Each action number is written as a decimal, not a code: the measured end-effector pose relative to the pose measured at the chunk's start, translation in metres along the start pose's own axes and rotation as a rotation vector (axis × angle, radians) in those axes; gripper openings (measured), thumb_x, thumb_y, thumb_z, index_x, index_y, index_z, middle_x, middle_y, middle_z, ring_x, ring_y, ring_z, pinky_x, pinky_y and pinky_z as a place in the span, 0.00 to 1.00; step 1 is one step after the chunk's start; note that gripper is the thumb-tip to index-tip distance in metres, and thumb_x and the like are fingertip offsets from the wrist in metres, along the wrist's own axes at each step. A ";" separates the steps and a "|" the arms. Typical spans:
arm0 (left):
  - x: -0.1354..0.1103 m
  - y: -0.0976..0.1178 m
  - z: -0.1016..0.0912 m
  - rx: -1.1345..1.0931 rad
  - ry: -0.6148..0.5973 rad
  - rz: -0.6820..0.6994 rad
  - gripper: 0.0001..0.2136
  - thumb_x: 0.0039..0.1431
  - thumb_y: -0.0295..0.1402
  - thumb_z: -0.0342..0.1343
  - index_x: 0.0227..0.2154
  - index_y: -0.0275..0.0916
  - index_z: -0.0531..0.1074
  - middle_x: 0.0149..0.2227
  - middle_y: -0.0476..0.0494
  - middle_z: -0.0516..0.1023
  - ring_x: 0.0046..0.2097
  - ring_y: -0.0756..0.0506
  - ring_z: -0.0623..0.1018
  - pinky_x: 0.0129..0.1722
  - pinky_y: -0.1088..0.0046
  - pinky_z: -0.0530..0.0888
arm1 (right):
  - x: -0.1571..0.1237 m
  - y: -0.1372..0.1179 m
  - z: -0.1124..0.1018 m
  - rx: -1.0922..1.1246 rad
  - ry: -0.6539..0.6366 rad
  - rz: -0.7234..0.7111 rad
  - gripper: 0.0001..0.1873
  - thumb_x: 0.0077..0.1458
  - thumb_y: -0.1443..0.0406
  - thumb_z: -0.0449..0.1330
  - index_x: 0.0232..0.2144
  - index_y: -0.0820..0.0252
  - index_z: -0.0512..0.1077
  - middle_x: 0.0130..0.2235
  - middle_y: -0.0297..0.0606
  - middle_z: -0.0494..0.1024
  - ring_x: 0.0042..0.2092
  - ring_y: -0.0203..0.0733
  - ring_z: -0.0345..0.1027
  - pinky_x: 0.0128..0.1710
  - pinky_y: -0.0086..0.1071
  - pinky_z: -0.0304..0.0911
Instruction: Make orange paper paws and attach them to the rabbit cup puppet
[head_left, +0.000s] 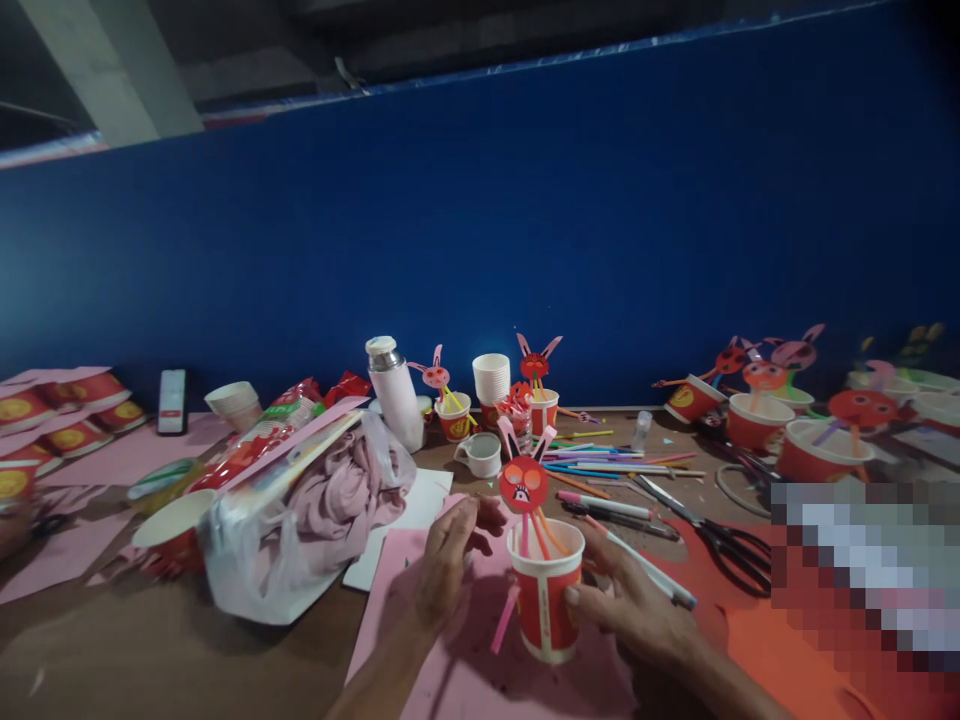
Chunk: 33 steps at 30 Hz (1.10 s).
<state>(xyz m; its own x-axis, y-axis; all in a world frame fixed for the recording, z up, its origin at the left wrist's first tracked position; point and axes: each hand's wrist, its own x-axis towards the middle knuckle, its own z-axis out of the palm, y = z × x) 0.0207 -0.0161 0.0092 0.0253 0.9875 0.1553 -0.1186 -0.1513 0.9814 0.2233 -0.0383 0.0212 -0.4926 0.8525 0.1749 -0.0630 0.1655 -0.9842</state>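
Observation:
A red and white paper cup (549,600) stands slightly tilted over pink paper (480,670), with my right hand (637,610) closed around its right side. Out of the cup rises a red rabbit face (523,486) with pink ears, on pink and orange straws. A short pink straw (505,620) sticks out from the cup's left side. My left hand (448,562) is just left of the cup, palm turned inward and fingers loosely bent. Nothing is in it, and a gap separates it from the cup.
Behind lie loose coloured straws (600,465), markers (619,512), black-handled scissors (720,540) and a small mug (481,455). More rabbit cups (757,420) line the right. On the left are a plastic bag with cloth (337,510), a flask (396,400) and a phone (172,402).

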 end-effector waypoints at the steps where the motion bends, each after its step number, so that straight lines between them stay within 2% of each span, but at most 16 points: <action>1: 0.000 -0.001 0.000 -0.019 -0.001 0.001 0.16 0.59 0.43 0.44 0.31 0.36 0.71 0.32 0.42 0.73 0.33 0.47 0.71 0.30 0.73 0.67 | 0.000 0.000 0.000 -0.012 -0.002 -0.002 0.29 0.49 0.65 0.59 0.55 0.53 0.60 0.54 0.40 0.67 0.55 0.49 0.59 0.54 0.43 0.53; 6: 0.002 -0.004 0.000 -0.078 -0.005 0.000 0.14 0.58 0.41 0.47 0.31 0.35 0.70 0.30 0.44 0.72 0.32 0.49 0.70 0.29 0.76 0.66 | -0.001 0.001 0.001 -0.049 -0.011 -0.028 0.30 0.49 0.65 0.58 0.56 0.54 0.59 0.55 0.41 0.66 0.53 0.50 0.61 0.52 0.43 0.56; 11: 0.001 -0.007 -0.001 -0.220 -0.020 -0.071 0.15 0.54 0.44 0.51 0.35 0.36 0.71 0.35 0.43 0.74 0.32 0.49 0.72 0.33 0.75 0.68 | -0.001 0.001 0.003 -0.106 -0.030 0.005 0.32 0.49 0.66 0.58 0.57 0.54 0.57 0.56 0.42 0.65 0.55 0.50 0.59 0.53 0.43 0.55; 15: -0.005 -0.007 0.003 -0.304 -0.149 -0.132 0.19 0.49 0.44 0.57 0.41 0.38 0.70 0.38 0.43 0.75 0.36 0.47 0.74 0.36 0.73 0.70 | -0.001 0.005 0.002 -0.120 -0.038 -0.002 0.35 0.49 0.64 0.59 0.58 0.55 0.54 0.57 0.44 0.62 0.56 0.50 0.57 0.54 0.43 0.54; 18: -0.009 -0.003 0.006 -0.330 -0.241 -0.160 0.20 0.50 0.43 0.56 0.43 0.35 0.70 0.37 0.39 0.76 0.39 0.42 0.75 0.38 0.68 0.71 | -0.001 0.008 0.002 -0.122 -0.044 -0.022 0.35 0.49 0.63 0.59 0.59 0.54 0.53 0.58 0.43 0.61 0.56 0.49 0.57 0.54 0.43 0.55; 22: -0.011 0.002 0.011 -0.335 -0.280 -0.141 0.21 0.51 0.42 0.55 0.45 0.35 0.69 0.41 0.37 0.75 0.43 0.40 0.75 0.42 0.65 0.70 | 0.000 0.009 0.003 -0.154 -0.009 -0.009 0.35 0.49 0.63 0.59 0.58 0.53 0.54 0.58 0.43 0.62 0.56 0.50 0.57 0.54 0.44 0.55; 28: -0.016 0.009 0.019 -0.429 -0.391 -0.160 0.32 0.41 0.45 0.62 0.50 0.37 0.63 0.47 0.34 0.71 0.47 0.37 0.73 0.45 0.61 0.69 | -0.001 0.010 0.006 -0.112 0.015 -0.008 0.33 0.49 0.59 0.59 0.57 0.54 0.55 0.56 0.45 0.63 0.56 0.49 0.58 0.53 0.43 0.56; 33: -0.018 0.012 0.019 -0.415 -0.451 -0.218 0.32 0.40 0.40 0.64 0.50 0.37 0.63 0.50 0.33 0.68 0.49 0.36 0.71 0.47 0.61 0.68 | -0.002 0.009 0.007 -0.134 0.022 -0.006 0.33 0.49 0.58 0.60 0.56 0.55 0.55 0.57 0.46 0.61 0.55 0.49 0.59 0.53 0.42 0.57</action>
<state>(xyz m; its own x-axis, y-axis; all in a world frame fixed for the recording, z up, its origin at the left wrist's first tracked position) 0.0374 -0.0364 0.0204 0.4959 0.8648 0.0786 -0.4350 0.1690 0.8844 0.2174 -0.0421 0.0115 -0.4732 0.8618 0.1829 0.0516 0.2344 -0.9708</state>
